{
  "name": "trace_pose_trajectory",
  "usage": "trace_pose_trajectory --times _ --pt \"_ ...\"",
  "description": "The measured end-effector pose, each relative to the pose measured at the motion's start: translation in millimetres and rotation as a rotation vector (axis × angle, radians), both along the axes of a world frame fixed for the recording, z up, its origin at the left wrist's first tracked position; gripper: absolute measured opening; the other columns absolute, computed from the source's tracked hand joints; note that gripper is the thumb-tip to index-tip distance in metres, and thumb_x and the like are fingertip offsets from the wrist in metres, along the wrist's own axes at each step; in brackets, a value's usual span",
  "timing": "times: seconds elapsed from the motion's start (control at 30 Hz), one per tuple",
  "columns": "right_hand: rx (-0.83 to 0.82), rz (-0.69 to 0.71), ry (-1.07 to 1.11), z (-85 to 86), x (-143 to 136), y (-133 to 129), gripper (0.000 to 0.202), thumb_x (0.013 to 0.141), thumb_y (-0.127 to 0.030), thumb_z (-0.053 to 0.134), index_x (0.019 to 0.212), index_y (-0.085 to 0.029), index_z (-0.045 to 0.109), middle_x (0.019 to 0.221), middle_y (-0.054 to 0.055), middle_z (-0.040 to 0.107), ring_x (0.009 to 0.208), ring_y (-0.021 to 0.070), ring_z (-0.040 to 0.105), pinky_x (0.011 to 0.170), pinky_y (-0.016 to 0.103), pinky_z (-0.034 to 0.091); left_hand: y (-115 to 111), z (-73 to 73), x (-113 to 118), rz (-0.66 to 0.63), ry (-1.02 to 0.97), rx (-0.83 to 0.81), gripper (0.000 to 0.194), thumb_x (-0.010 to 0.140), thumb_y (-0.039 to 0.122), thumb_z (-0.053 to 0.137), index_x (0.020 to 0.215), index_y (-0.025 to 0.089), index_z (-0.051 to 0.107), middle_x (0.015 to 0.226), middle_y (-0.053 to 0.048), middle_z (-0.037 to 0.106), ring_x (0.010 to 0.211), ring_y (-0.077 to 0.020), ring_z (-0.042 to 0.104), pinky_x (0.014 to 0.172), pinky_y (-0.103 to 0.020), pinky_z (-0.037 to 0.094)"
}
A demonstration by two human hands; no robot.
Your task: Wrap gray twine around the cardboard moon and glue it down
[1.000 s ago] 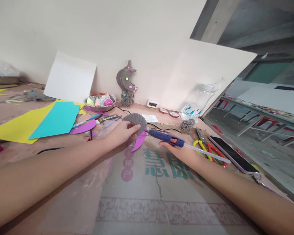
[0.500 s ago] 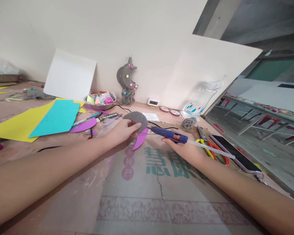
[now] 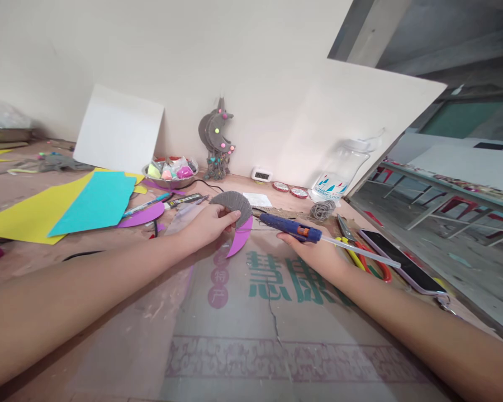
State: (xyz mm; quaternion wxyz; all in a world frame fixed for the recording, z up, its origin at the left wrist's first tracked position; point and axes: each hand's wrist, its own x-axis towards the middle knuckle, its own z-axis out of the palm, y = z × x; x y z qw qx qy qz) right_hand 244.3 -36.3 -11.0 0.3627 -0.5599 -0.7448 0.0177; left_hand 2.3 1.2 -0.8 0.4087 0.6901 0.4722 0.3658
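Note:
Pinched between the thumb and fingers of my left hand (image 3: 215,224) is a crescent moon cutout (image 3: 240,237). Grey yarn covers its upper part, and its lower tip is bare purple. My right hand (image 3: 314,250) is closed around a blue hot glue gun (image 3: 291,228), with a clear glue stick (image 3: 360,251) jutting from its back end. The gun's nozzle points left at the crescent's right edge, a small distance from it. My right fingers are partly hidden beneath the gun. Both hands are above a printed plastic sheet (image 3: 235,318).
Scissors (image 3: 352,251) and a phone (image 3: 402,262) lie at right, near the table edge. Behind them are a grey yarn ball (image 3: 322,210) and a glass jar (image 3: 337,170). A decorated moon (image 3: 218,134) hangs at the wall. Yellow (image 3: 33,215) and turquoise sheets (image 3: 94,204) lie left.
The glue gun's nozzle has drawn slightly right, away from the crescent's edge. My left hand keeps the crescent in nearly the same place.

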Motion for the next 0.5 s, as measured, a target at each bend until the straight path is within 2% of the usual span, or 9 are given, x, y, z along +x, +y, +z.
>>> trace_pose_trajectory --times 0.27,0.4,0.5 --pt "-0.01 -0.025 -0.001 2.7 -2.3 -1.6 0.032 0.07 -0.051 0.061 0.073 -0.019 0.06 0.064 0.004 0.063 0.059 0.0192 0.058 0.053 0.03 0.046 0.3 -1.2 0.0 -0.016 -0.038 -0.013 0.036 0.076 0.048 0.051 0.063 0.015 0.052 0.059 -0.001 0.056 0.054 -0.0107 0.051 0.051 -0.022 0.037" --pt "-0.042 -0.018 0.047 1.7 -3.2 -0.9 0.031 0.07 -0.05 0.061 0.08 -0.02 0.063 0.068 0.004 0.065 0.063 0.0204 0.06 0.057 0.031 0.047 0.5 -2.4 0.3 -0.027 -0.057 -0.005 0.036 0.076 0.048 0.051 0.062 0.015 0.051 0.058 -0.001 0.055 0.051 -0.0103 0.049 0.048 -0.022 0.036" --pt "-0.074 0.012 0.113 8.7 -4.3 -0.1 0.031 0.073 -0.048 0.059 0.086 -0.02 0.063 0.075 0.005 0.066 0.067 0.0204 0.06 0.062 0.032 0.049 1.4 -2.1 -0.1 -0.012 -0.07 0.026 0.035 0.076 0.046 0.051 0.061 0.015 0.052 0.057 -0.002 0.056 0.052 -0.0106 0.05 0.049 -0.022 0.036"
